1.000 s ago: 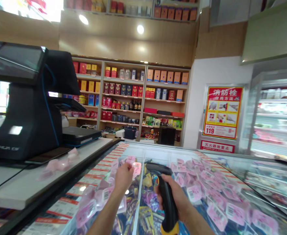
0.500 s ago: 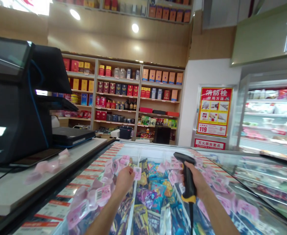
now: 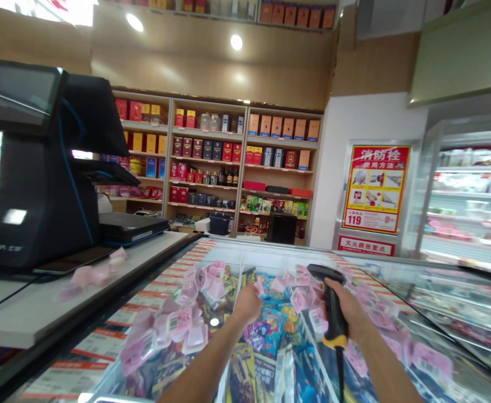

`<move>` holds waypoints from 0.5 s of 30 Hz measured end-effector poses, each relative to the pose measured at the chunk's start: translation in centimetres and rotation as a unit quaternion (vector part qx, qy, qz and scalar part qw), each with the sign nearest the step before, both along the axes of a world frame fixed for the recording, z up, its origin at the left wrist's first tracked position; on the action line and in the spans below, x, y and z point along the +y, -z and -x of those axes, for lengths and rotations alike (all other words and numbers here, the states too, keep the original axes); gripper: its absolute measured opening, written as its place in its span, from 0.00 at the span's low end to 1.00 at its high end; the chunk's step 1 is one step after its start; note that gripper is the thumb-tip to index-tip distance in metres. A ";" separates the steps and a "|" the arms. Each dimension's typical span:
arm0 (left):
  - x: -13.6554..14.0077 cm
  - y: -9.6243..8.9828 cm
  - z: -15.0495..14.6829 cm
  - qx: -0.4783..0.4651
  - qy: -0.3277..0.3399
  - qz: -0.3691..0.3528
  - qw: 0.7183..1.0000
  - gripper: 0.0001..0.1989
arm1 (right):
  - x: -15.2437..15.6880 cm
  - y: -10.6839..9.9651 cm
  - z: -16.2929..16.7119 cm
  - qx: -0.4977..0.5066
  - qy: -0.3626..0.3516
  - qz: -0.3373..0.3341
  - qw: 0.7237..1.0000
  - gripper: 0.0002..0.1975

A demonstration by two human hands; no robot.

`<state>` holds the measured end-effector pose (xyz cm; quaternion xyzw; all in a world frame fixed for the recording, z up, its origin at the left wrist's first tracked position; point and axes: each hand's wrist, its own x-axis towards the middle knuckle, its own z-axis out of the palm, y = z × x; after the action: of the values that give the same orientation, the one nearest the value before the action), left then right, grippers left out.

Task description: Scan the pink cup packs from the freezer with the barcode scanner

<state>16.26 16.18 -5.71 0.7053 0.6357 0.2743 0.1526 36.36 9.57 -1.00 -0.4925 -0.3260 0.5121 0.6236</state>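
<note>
My right hand [image 3: 350,310] is wrapped round the handle of a black and yellow barcode scanner [image 3: 334,313], its head pointing left and its cable hanging down. Over the middle of the chest freezer [image 3: 229,246], my left hand [image 3: 248,305] is closed with its fingers pinched together. A small pink pack [image 3: 259,287] shows at its fingertips, mostly hidden by the hand. More pink packs with barcode labels [image 3: 178,322] lie in a cluster left of my left hand, and others [image 3: 306,294] lie around the scanner. Colourful ice cream wrappers [image 3: 266,330] fill the freezer below.
A black checkout terminal [image 3: 36,184] stands at left on a white counter [image 3: 14,330], where several pink pieces [image 3: 98,274] lie. Price labels [image 3: 115,330] line the freezer's left edge. Shelves of boxes and bottles [image 3: 206,162] stand behind, and a glass-fronted display [image 3: 459,324] is at right.
My left hand has moved right, from beside the left cluster to the freezer's middle, with the pink pack turned so its barcode is hidden. The scanner sits slightly further right in view.
</note>
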 end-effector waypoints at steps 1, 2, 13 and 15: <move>-0.1 -0.1 0.0 0.004 0.004 -0.007 1.000 0.12 | 0.0 0.0 0.1 -0.003 0.000 0.001 1.000 0.09; -0.3 -0.4 0.2 0.009 0.005 -0.018 1.000 0.12 | 0.0 0.0 0.2 -0.006 0.000 0.001 1.000 0.09; -0.7 -2.6 8.1 0.078 -0.117 -0.056 0.988 0.14 | -0.5 0.2 2.0 -0.016 -0.063 -0.012 0.998 0.10; -0.5 -2.2 7.8 0.063 -0.108 -0.047 0.991 0.14 | -0.7 0.1 2.6 -0.011 -0.077 -0.021 0.997 0.10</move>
<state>8.49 15.67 -3.53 0.6545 0.7030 0.2742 0.0482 33.79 8.87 -1.15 -0.4584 -0.3805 0.5462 0.5889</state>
